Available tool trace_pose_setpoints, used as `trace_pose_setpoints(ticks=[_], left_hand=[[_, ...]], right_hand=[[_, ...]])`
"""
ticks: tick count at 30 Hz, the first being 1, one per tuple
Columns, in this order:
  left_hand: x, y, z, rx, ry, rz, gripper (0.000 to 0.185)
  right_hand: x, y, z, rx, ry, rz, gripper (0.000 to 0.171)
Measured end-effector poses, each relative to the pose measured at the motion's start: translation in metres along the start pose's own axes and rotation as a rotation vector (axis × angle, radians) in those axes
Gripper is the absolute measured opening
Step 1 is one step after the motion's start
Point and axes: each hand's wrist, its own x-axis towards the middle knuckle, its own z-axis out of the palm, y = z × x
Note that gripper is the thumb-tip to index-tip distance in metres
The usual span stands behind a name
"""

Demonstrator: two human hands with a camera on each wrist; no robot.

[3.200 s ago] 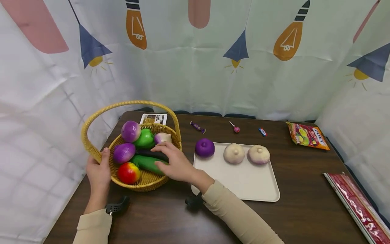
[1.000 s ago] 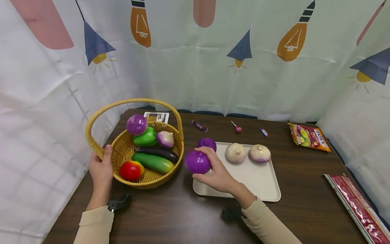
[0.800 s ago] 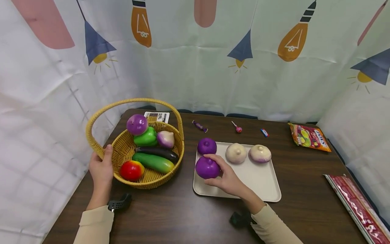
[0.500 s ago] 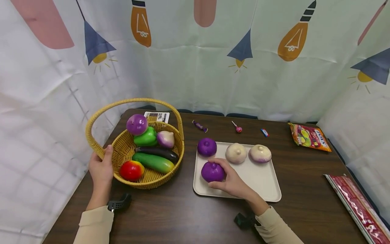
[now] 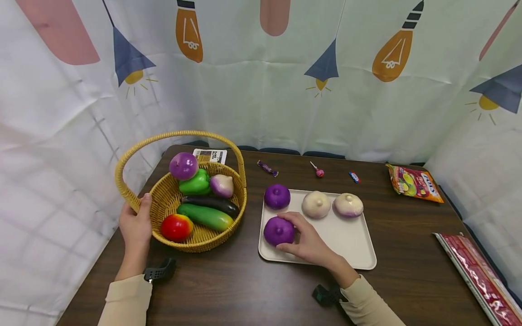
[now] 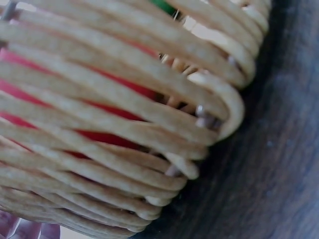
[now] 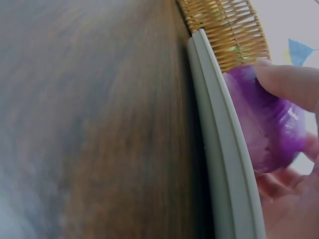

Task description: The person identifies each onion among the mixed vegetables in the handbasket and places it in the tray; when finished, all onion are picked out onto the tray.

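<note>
My right hand (image 5: 308, 242) holds a glossy purple onion (image 5: 279, 231) at the front left of the white tray (image 5: 342, 244), thumb on one side and fingers on the other. In the right wrist view the onion (image 7: 264, 119) shows just behind the tray's rim (image 7: 222, 134). A second purple onion (image 5: 277, 196) sits behind it in the tray's back left corner, beside two whitish onions (image 5: 316, 204). With my left hand (image 5: 136, 222) I grip the wicker basket (image 5: 195, 246) at the left foot of its handle; the fingers are mostly hidden there.
Inside the basket lie a purple onion (image 5: 184, 166), a green pepper (image 5: 195, 183), a whitish-purple onion (image 5: 222, 186), an eggplant (image 5: 210, 203), a green cucumber-like vegetable (image 5: 205, 217) and a red-yellow fruit (image 5: 176, 227). Candies (image 5: 267, 168), a lollipop (image 5: 318, 171) and snack bags (image 5: 413, 183) lie behind and right.
My right hand has reached into the basket, taken a purple onion out and carried it right, down onto the tray. Lately it has slid slightly left. The left hand keeps its grip.
</note>
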Motion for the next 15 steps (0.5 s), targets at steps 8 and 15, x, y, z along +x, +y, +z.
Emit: trace_pose_setpoints(ticks=[8,15], left_hand=[[0.0,0.0,0.0,-0.006,0.004,0.004,0.031],[-0.001,0.0,-0.001,-0.009,0.002,0.006,0.035]], right_hand=[[0.002,-0.001,-0.005,-0.084,-0.024,0.014,0.074],[0.02,-0.031,-0.022,0.017,0.061,-0.012,0.054]])
